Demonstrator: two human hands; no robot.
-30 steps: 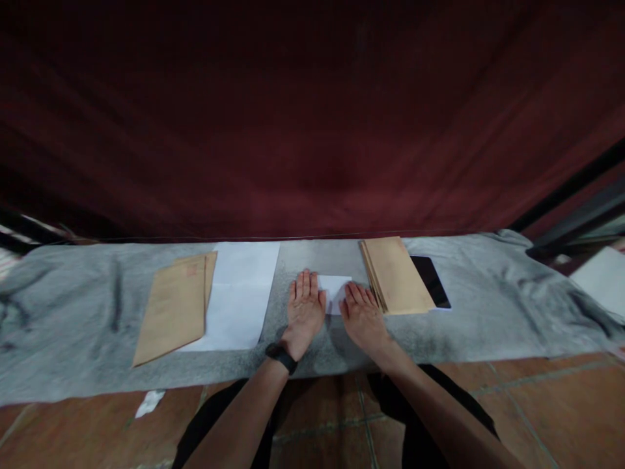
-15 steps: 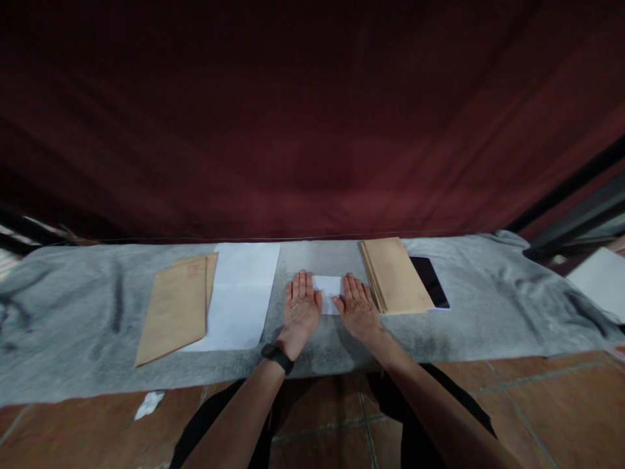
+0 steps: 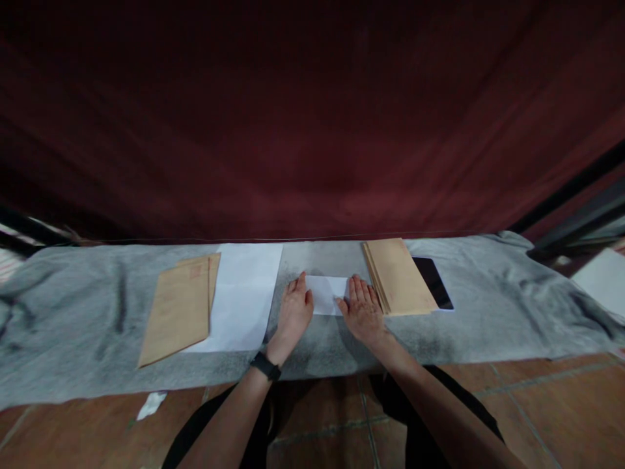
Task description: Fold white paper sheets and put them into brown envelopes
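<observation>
A folded white paper point(image 3: 325, 293) lies on the grey cloth point(image 3: 88, 319) in the middle. My left hand point(image 3: 294, 311) rests at its left edge, fingers together and slightly curled, a black band on the wrist. Flat on the paper's right end lies my right hand point(image 3: 362, 310) with its fingers stretched out. Neither hand lifts anything.
A stack of brown envelopes point(image 3: 398, 275) lies right of my hands, a dark phone point(image 3: 433, 282) beside it. To the left are white sheets point(image 3: 241, 296) and more brown envelopes point(image 3: 179, 306). A dark red curtain point(image 3: 312, 117) hangs behind. A paper scrap point(image 3: 150, 404) lies on the tiled floor.
My left hand slid left off the paper, so more of the white paper shows between my hands. My right hand stayed pressed on the right end.
</observation>
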